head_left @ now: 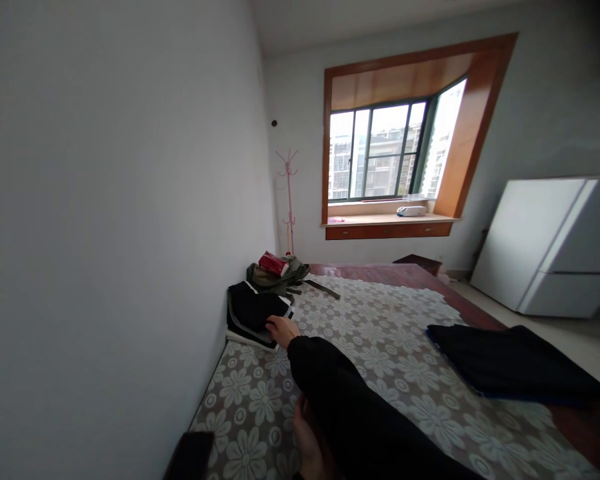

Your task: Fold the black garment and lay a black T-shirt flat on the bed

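My right hand [283, 330] reaches out in a black sleeve to a stack of folded clothes by the wall. Its fingers are closed on the near right edge of a folded black garment [260, 305] at the top. Grey and white layers show beneath it. Lower down, my left hand [307, 437] hovers over the flowered cloth [245, 407], partly covered by the right sleeve. The part that shows is stretched forward and holds nothing visible; the other fingers are hidden.
Behind the stack lies a green backpack [295, 268] with a red packet [273, 263]. A folded dark cloth [515, 360] rests at the right. A black object [190, 457] sits at the lower left by the white wall [120, 233]. Beyond are a pink coat stand [289, 193] and a fridge [535, 240].
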`<state>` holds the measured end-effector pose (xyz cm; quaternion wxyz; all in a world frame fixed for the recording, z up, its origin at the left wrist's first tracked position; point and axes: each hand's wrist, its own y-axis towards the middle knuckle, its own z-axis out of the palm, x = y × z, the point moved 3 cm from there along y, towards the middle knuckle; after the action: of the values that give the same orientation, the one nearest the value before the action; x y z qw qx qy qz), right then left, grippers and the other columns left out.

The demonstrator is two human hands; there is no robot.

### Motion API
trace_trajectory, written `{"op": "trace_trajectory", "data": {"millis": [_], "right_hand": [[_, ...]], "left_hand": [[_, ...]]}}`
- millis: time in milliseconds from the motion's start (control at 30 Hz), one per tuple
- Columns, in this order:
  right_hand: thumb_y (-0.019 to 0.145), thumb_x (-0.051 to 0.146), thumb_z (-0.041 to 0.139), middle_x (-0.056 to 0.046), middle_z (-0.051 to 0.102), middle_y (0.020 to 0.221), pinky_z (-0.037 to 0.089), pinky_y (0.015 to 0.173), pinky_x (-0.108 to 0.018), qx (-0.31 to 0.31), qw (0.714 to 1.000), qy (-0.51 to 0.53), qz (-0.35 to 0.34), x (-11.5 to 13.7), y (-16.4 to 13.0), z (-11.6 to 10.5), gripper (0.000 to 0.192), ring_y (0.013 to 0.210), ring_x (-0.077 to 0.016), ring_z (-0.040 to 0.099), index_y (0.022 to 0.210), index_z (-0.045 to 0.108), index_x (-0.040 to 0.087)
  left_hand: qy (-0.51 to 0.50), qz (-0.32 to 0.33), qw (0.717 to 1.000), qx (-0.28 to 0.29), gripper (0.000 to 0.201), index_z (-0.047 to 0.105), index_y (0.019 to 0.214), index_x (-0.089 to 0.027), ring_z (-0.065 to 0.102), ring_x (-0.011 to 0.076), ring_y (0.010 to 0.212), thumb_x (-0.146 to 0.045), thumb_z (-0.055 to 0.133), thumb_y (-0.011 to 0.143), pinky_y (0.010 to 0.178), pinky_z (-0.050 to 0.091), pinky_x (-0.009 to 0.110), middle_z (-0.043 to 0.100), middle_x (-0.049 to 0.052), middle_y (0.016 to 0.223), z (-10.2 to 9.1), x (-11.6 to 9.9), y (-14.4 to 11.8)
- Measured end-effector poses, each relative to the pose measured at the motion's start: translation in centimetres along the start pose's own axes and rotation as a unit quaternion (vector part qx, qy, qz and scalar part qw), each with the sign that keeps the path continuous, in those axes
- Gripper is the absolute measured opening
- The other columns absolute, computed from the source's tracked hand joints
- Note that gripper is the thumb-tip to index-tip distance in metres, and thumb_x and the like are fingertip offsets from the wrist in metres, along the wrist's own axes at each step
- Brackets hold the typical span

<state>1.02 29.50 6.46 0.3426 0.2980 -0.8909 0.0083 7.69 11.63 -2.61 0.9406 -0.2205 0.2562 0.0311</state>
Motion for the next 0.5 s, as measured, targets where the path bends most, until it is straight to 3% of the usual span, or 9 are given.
{"op": "trace_trajectory", "data": {"millis": [133,233,300,400,500], "right_hand": [[0.097,0.031,0.047,-0.004,0.077,0.1,0.046,0.083,-0.032,-0.051,0.998,0.044,-0.002,1.0,0.3,-1.8,0.031,0.095,-0.0214,0.068,0.121,0.065,0.025],[0.098,0.037,0.046,-0.005,0.076,0.099,0.048,0.082,-0.033,-0.074,0.995,0.073,-0.012,0.2,-2.3,-4.0,0.032,0.091,-0.0214,0.068,0.119,0.065,0.024],[0.098,0.041,0.044,-0.004,0.076,0.092,0.05,0.077,-0.033,-0.078,0.989,0.125,-0.025,-1.4,-6.2,-5.8,0.035,0.085,-0.0209,0.068,0.118,0.066,0.023],[0.093,0.048,0.053,-0.002,0.073,0.079,0.05,0.068,-0.032,-0.055,0.974,0.217,-0.047,-4.6,-14.3,-8.8,0.036,0.074,-0.0196,0.066,0.111,0.068,0.021],[0.089,0.051,0.061,-0.001,0.071,0.075,0.048,0.063,-0.029,0.012,0.977,0.212,-0.035,-6.9,-22.1,-11.6,0.036,0.067,-0.0172,0.063,0.106,0.069,0.021]], "left_hand": [[-0.006,0.027,0.998,0.051,0.064,0.072,0.098,-0.023,0.057,0.0343,0.129,-0.079,0.054,0.072,0.107,0.047,0.045,0.074,0.013,0.113,0.3,-0.7,0.4],[-0.058,0.042,0.994,0.08,0.063,0.071,0.102,-0.025,0.058,0.0326,0.128,-0.078,0.051,0.075,0.106,0.048,0.048,0.07,0.014,0.123,0.4,-2.5,0.4],[-0.096,0.055,0.99,0.083,0.06,0.072,0.098,-0.024,0.058,0.0315,0.128,-0.076,0.052,0.076,0.106,0.048,0.049,0.07,0.014,0.124,0.2,-3.8,0.2],[-0.111,0.06,0.989,0.08,0.057,0.075,0.093,-0.023,0.058,0.032,0.127,-0.073,0.051,0.079,0.104,0.049,0.049,0.073,0.014,0.12,-0.2,-4.9,-0.2],[-0.096,0.07,0.991,0.057,0.053,0.075,0.108,-0.029,0.058,0.0306,0.128,-0.068,0.046,0.086,0.1,0.05,0.048,0.073,0.008,0.124,-0.1,-4.7,-0.9]]}}
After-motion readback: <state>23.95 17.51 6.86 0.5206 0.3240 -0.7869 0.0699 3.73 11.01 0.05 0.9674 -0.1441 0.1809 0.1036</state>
